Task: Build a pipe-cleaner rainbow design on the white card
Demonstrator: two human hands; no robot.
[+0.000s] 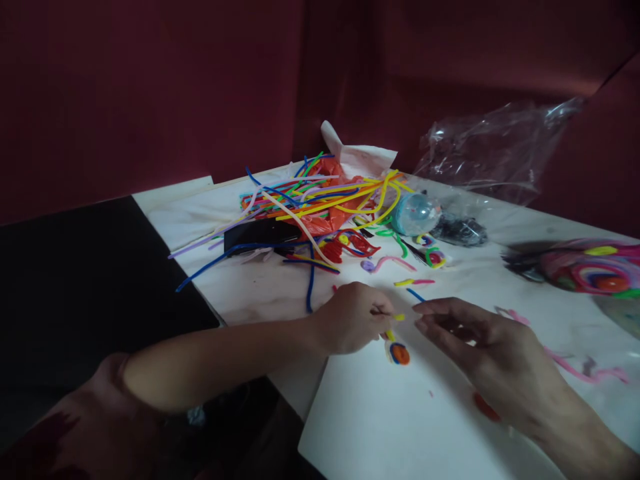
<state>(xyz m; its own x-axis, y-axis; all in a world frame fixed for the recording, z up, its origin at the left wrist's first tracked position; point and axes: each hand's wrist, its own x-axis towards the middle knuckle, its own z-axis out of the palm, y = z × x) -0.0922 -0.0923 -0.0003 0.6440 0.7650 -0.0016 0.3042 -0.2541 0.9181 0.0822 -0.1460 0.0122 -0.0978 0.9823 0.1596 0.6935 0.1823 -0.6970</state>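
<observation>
My left hand (353, 319) is closed in a pinch on a short yellow pipe cleaner (399, 317), whose end pokes out past the fingertips. Just below it, a small coil (400, 354) of orange, blue and white lies on a white sheet (380, 413). Facing it across a narrow gap is my right hand (480, 340), thumb and index finger brought together. Whatever they pinch is too small to make out. A short blue piece (415, 295) shows right by those fingertips; I cannot tell whether it is held or lies behind them.
A heap of coloured pipe cleaners (300, 197) covers the back left, beside a dark phone-like slab (260, 235). Behind the hands are a clear blue-rimmed container (417, 213) and a crumpled plastic bag (495, 153). A colourful coiled piece (595, 267) sits at right.
</observation>
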